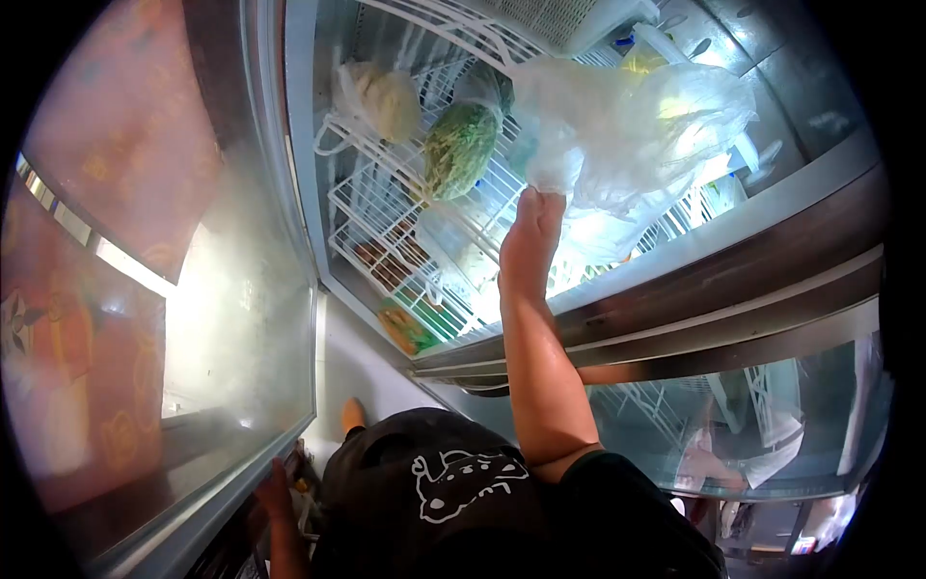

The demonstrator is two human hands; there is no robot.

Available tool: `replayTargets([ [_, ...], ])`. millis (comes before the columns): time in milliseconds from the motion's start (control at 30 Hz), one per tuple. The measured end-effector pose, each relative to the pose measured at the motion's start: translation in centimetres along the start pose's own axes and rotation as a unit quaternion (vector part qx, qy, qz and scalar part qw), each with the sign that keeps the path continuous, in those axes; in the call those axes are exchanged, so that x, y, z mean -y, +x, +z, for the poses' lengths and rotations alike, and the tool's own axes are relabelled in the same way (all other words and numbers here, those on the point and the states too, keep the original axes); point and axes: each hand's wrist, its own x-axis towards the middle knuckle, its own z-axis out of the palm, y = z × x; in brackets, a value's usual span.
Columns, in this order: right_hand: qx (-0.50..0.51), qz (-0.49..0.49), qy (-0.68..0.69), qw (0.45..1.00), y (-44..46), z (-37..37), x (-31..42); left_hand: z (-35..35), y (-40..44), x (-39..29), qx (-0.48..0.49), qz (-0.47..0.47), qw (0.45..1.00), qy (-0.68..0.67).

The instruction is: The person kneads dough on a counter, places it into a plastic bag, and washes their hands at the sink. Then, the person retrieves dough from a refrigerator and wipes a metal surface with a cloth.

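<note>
My right hand (536, 220) reaches into the lit fridge, its fingers closed on the gathered end of a large translucent plastic bag (627, 125). What the bag contains is hard to make out through its cloudy film. To the left of it, a bag of green vegetables (460, 150) lies in a white wire basket (386, 232). Beside that is a clear bag with something pale yellow (386, 104) inside. At the lower left, my left hand (275, 489) is at the edge of the open, fogged glass door (246, 328), gripping it, with its fingers partly hidden.
Brown, egg-like items (391, 262) and a green package (407, 330) lie low in the fridge. A white plastic basket (564, 21) stands at the back. A second glass door (752, 425) is at the right. The metal sill (694, 251) runs below my forearm.
</note>
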Motion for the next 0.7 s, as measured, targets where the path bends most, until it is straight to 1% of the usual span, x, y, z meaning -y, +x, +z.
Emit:
replayTargets([
  [67, 0.01, -0.014, -0.01, 1.0, -0.3, 0.0, 0.2, 1.1, -0.1, 1.4, 0.009, -0.004, 1.0, 0.007],
  [100, 0.015, -0.022, -0.013, 1.0, -0.3, 0.2, 0.4, 4.5, -0.4, 5.7, 0.004, -0.009, 1.0, 0.011],
  [133, 0.016, -0.031, -0.017, 0.999, -0.3, 0.2, 0.6, 6.5, -1.2, 9.8, 0.0, 0.042, 0.995, 0.087],
  [167, 0.042, -0.048, -0.04, 0.997, -0.6, 0.1, 0.0, 8.4, -2.0, 13.6, -0.011, 0.091, 0.982, 0.163],
  [200, 0.089, -0.005, -0.088, 0.992, -0.6, 0.1, -1.6, 9.7, -1.6, 14.3, 0.0, 0.12, 0.974, 0.193],
  [233, 0.105, -0.075, -0.084, 0.988, -1.3, 0.8, -3.3, 11.1, -1.2, 15.0, 0.011, 0.15, 0.963, 0.222],
  [267, 0.142, -0.04, -0.071, 0.987, -2.3, 1.3, -3.6, 11.0, -0.4, 14.5, 0.032, 0.144, 0.964, 0.222],
  [300, 0.217, 0.043, -0.05, 0.974, -3.4, 1.1, -1.1, 10.6, 0.3, 13.0, 0.059, 0.13, 0.968, 0.207],
  [333, 0.253, 0.013, -0.068, 0.965, -4.4, 1.1, -0.7, 9.8, 1.1, 10.7, 0.082, 0.119, 0.969, 0.201],
  [367, 0.276, -0.091, -0.088, 0.953, -5.2, 0.6, -0.5, 9.4, 1.8, 9.1, 0.104, 0.11, 0.969, 0.194],
  [400, 0.304, -0.09, -0.084, 0.945, -6.2, 0.5, 0.7, 9.0, 2.3, 7.7, 0.122, 0.106, 0.968, 0.193],
  [467, 0.348, -0.2, -0.069, 0.913, -7.4, -0.4, 2.0, 8.4, 3.4, 5.5, 0.17, 0.104, 0.961, 0.192],
  [533, 0.351, -0.325, -0.117, 0.871, -7.4, -2.0, 5.0, 7.7, 4.1, 3.7, 0.227, 0.106, 0.948, 0.197],
  [600, 0.332, -0.367, -0.097, 0.863, -6.3, -4.0, 9.3, 6.8, 4.9, 1.7, 0.306, 0.102, 0.924, 0.207],
  [633, 0.324, -0.386, -0.087, 0.859, -5.7, -4.8, 11.1, 6.3, 5.3, 0.6, 0.357, 0.1, 0.904, 0.213],
  [700, 0.29, -0.399, -0.046, 0.869, -4.8, -6.2, 13.7, 4.5, 6.4, -3.0, 0.462, 0.102, 0.854, 0.218],
])
